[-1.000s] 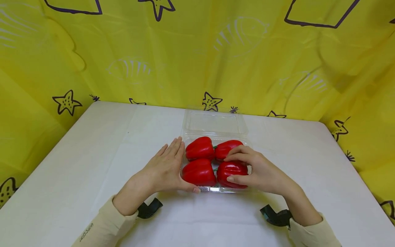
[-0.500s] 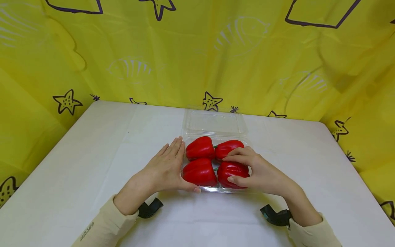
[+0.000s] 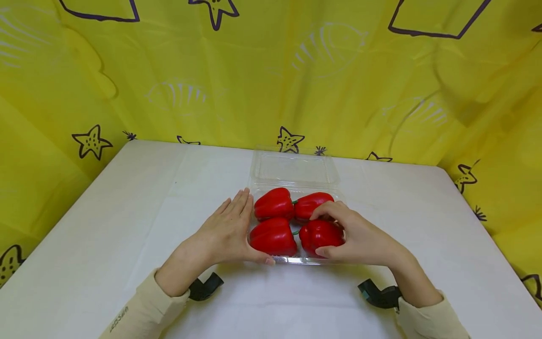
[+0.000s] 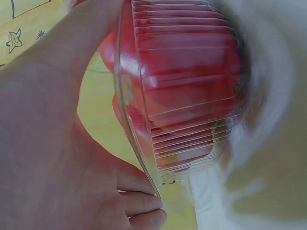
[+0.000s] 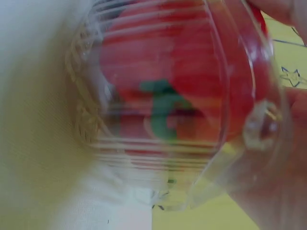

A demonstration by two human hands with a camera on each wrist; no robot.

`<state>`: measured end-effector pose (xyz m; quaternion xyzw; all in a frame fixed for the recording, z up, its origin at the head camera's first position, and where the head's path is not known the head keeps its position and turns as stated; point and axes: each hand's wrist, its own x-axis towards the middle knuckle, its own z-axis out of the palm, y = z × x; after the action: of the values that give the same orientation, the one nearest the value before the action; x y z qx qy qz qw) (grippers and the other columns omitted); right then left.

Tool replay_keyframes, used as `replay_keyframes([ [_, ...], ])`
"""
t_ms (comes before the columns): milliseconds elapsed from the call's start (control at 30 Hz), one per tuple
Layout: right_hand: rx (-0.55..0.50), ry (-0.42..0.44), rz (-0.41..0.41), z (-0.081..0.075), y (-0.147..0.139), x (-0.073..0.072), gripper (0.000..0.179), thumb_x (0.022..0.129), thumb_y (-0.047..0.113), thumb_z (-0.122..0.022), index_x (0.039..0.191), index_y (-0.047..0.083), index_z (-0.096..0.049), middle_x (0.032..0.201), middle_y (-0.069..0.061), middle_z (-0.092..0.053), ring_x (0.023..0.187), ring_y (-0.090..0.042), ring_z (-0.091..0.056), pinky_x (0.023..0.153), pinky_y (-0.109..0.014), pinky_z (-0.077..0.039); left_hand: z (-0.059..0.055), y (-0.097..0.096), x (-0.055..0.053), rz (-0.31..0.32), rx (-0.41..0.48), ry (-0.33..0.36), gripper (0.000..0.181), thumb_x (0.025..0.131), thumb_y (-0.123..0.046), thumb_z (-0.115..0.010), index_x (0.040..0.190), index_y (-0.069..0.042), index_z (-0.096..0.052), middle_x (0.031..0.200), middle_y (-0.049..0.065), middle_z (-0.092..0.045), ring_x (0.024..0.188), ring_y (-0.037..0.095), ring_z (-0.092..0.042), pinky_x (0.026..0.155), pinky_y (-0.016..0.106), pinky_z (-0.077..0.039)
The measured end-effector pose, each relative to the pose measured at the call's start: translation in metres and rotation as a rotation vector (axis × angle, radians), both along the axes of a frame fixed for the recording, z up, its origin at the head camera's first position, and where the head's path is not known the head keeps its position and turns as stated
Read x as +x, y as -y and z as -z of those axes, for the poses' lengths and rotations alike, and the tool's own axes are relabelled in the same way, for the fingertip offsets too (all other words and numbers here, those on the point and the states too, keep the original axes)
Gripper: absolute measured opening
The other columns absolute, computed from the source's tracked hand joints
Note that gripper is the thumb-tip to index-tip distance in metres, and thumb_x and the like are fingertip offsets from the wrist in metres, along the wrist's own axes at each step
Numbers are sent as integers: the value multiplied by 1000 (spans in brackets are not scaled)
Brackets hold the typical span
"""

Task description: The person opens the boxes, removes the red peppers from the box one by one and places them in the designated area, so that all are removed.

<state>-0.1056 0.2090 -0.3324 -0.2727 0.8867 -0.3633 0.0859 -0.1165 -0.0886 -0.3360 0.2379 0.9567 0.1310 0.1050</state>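
Note:
Several red bell peppers sit in a clear plastic clamshell box (image 3: 292, 260) in the head view. My left hand (image 3: 226, 233) lies along the box's left side, fingers straight and together, with the thumb at the front edge. In the left wrist view, its fingertips touch the box's rim (image 4: 119, 57). My right hand (image 3: 362, 238) holds the front-right bell pepper (image 3: 318, 234), its thumb in front and fingers bent over the back. The front-left pepper (image 3: 273, 238), back-left pepper (image 3: 273, 203) and back-right pepper (image 3: 311, 203) lie beside it. Through the ribbed wall, the right wrist view shows a green stem (image 5: 162, 110), blurred.
The box's clear lid (image 3: 295, 168) is folded back flat behind the peppers. A white cloth covers the table (image 3: 148, 188). A yellow patterned curtain (image 3: 254, 70) stands behind it and at both sides. Black wrist mounts (image 3: 206, 286) show under both wrists.
The front-right pepper has turned and shifted slightly right in my right hand, whose fingers and thumb now lie farther apart around it. My left hand and the other peppers stay put.

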Motion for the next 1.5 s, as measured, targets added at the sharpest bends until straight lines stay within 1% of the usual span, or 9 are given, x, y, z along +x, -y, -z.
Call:
replay_keyframes([
  [200,-122,101,3,2,-7,-4,54,74,13,-82,119,28,-54,121,2,-57,112,-29,-53,79,-29,-60,1,-1,0,4,8,0,136,63,-81,-70,156,2,-18,166,18,-13,155,32,-10,125,53,-17],
  [300,-170,118,11,3,-8,-6,53,74,12,-80,119,26,-55,121,1,-58,112,-30,-52,80,-30,-60,1,-1,0,4,6,0,136,63,-81,-71,156,2,-18,166,18,-13,155,32,-10,125,53,-16],
  [400,-199,120,11,3,-9,-7,50,77,10,-78,120,24,-57,120,1,-59,112,-30,-52,80,-31,-60,0,0,0,3,7,0,136,63,-81,-71,156,2,-18,166,18,-13,155,32,-10,125,53,-16],
  [633,-189,68,40,1,-10,-8,46,84,14,-76,126,25,-58,125,1,-59,111,-27,-55,79,-31,-61,0,0,1,-2,12,-1,135,63,-80,-72,156,1,-19,166,18,-14,155,32,-10,125,53,-17],
  [833,-193,61,37,-5,-12,-6,45,87,13,-74,128,22,-58,130,-2,-59,114,-31,-58,80,-30,-61,0,0,2,-5,12,1,135,63,-80,-72,156,2,-18,166,18,-14,155,32,-10,124,53,-17],
  [933,-180,46,32,-9,-14,-4,44,88,13,-73,129,20,-58,130,1,-60,114,-28,-59,81,-30,-61,0,0,2,-7,13,4,136,63,-80,-72,157,2,-18,166,18,-13,155,32,-10,125,53,-17],
  [1133,-96,5,36,-17,-16,-1,44,89,19,-73,130,21,-59,130,7,-61,114,-18,-59,86,-29,-58,0,1,2,-7,10,8,136,63,-80,-71,156,2,-17,166,18,-13,155,32,-10,125,52,-16],
  [1333,-65,-25,71,-28,-21,2,42,89,19,-74,128,23,-58,125,3,-63,107,-22,-61,75,-28,-61,0,1,1,-7,8,8,136,63,-80,-71,157,2,-16,166,18,-13,155,32,-10,125,52,-16],
  [1500,-26,-80,98,-35,-23,2,44,87,18,-76,126,24,-57,123,2,-64,104,-20,-62,75,-26,-60,0,1,1,-5,8,10,136,63,-80,-71,157,2,-16,166,17,-12,155,32,-10,125,52,-16],
])
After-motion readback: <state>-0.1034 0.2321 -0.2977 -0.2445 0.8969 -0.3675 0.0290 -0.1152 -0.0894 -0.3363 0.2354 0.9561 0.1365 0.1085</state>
